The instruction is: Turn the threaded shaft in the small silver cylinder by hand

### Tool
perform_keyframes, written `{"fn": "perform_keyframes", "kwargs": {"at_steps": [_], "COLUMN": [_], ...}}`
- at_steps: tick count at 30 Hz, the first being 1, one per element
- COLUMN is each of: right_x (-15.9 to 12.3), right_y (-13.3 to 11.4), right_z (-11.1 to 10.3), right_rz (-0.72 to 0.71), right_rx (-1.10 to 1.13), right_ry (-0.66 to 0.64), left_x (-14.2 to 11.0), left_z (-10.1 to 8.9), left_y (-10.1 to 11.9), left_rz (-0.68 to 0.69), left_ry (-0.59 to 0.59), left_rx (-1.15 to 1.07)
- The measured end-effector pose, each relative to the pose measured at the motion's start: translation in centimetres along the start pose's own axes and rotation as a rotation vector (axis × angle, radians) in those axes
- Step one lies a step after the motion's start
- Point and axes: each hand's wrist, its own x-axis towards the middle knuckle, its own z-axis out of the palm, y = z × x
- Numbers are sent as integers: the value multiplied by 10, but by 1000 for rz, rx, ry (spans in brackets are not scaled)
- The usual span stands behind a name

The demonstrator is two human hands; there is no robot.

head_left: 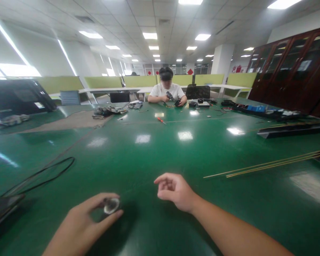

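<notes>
Between the thumb and fingers of my left hand [88, 220] is a small dark round object with a pale ring-like face [112, 206]. It is held just above the green table [138, 167], and its exact kind is too blurred to make out. To the right of it, my right hand [176, 191] hovers over the tabletop with nothing in it. The index finger stretches forward, the other fingers curl loosely, and a gap separates them from the thumb.
Thin brass-coloured rods [266, 165] lie at right, near a black channel [296, 130]. A black cable [61, 172] loops at left. Farther off lies a red screwdriver [161, 120]. Across the table a person [153, 93] holds a power drill [170, 96] amid electronic parts.
</notes>
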Motion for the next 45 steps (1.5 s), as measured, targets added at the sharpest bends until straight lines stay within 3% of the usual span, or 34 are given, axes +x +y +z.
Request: {"fn": "perform_keyframes", "kwargs": {"at_steps": [3, 7, 11, 18, 27, 45], "right_x": [3, 3, 0, -3, -6, -9], "right_y": [7, 15, 11, 0, 1, -4], "right_z": [-5, -6, -2, -2, -3, -3], "right_rz": [-41, -36, -35, 42, 98, 79], "right_rx": [-147, -216, -223, -182, -202, -232], "right_ry": [164, 248, 243, 199, 196, 216], "left_x": [34, 65, 70, 67, 68, 67], "left_z": [27, 61, 77, 85, 86, 88], "left_y": [39, 70, 62, 42, 39, 40], "left_rz": [149, 229, 276, 266, 191, 220], "left_ry": [-213, -280, -303, -331, -311, -322], "left_rx": [-101, -185, -258, -384, -464, -497]}}
